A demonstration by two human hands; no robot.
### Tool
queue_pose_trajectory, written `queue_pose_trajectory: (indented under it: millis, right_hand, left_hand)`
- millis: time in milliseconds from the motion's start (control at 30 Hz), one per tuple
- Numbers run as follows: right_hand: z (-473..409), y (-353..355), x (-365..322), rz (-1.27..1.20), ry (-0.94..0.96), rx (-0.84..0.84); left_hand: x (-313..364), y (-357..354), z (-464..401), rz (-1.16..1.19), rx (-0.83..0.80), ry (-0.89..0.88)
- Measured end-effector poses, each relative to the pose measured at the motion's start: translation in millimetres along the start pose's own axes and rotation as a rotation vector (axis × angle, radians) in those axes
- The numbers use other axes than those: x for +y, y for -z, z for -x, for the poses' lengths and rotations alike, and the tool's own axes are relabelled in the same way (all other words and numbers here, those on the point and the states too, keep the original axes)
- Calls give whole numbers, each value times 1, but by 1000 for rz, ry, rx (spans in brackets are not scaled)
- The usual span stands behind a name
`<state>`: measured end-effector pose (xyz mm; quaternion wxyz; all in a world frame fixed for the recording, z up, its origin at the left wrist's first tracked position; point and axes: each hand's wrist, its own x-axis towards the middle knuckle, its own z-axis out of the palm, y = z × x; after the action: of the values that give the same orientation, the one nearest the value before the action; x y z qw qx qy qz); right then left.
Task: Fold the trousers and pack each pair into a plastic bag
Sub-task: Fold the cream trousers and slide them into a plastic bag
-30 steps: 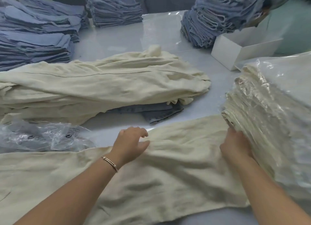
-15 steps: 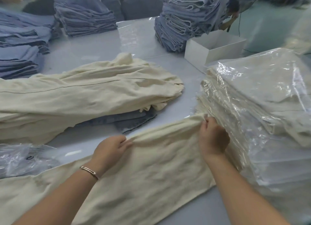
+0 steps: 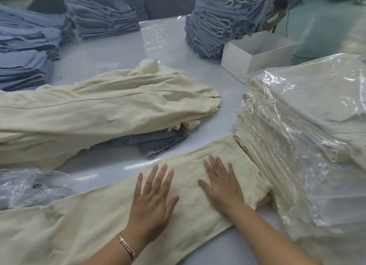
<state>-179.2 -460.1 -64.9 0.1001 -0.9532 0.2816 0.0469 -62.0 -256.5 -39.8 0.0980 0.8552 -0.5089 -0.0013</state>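
On the white table [image 3: 166, 47], cream trousers [image 3: 83, 221] are pressed flat by the left hand [image 3: 152, 201] and right hand [image 3: 221, 183], fingers spread open, nothing gripped, likely so the fold comes out smooth.

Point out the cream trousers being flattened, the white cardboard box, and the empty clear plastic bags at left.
cream trousers [image 3: 89, 221], head view, flat leg fabric
white cardboard box [image 3: 237, 61], head view, front wall
empty clear plastic bags [image 3: 29, 187], head view, crumpled middle

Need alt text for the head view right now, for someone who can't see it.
Both hands, left hand and right hand, press flat with fingers spread on cream trousers laid across a table. Bagged cream trousers are stacked to the right, a loose cream pile lies behind, and blue stacks beyond.
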Motion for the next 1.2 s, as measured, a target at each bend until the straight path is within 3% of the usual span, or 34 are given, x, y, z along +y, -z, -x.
queue_pose_trajectory:
  millis: [100, 300, 367, 467, 567, 733, 800, 867, 967, 1200]
  right_hand:
    - [-3, -6, 6, 42, -4, -19]
    - [16, -4, 3, 33, -49, 10]
    - [38, -8, 6, 25, -101, 53]
    - [73, -17, 11, -129, -124, 277]
    - [100, -19, 16, -495, -219, 561]
    - [125, -7, 18, -632, -331, 751]
    - [127, 1, 17, -732, -466, 709]
    - [124, 9, 20, -799, -623, 559]
    - [116, 20, 23, -894, -721, 445]
    - [91, 29, 24, -1054, -871, 575]
  left_hand:
    - [-6, -19, 13, -10, -164, 104]
    - [-2, -11, 30, -50, -156, 121]
    - [6, -8, 53, -22, -159, 52]
    - [10, -10, 89, -33, -181, 9]
    - [6, -6, 112, -12, -136, 146]
    - [9, 7, 131, 95, -154, 323]
    - [9, 7, 132, 79, -158, 348]
    - [9, 6, 133, 46, -161, 370]
    - [5, -5, 134, -39, -106, 377]
    - [8, -12, 134, -92, -190, 478]
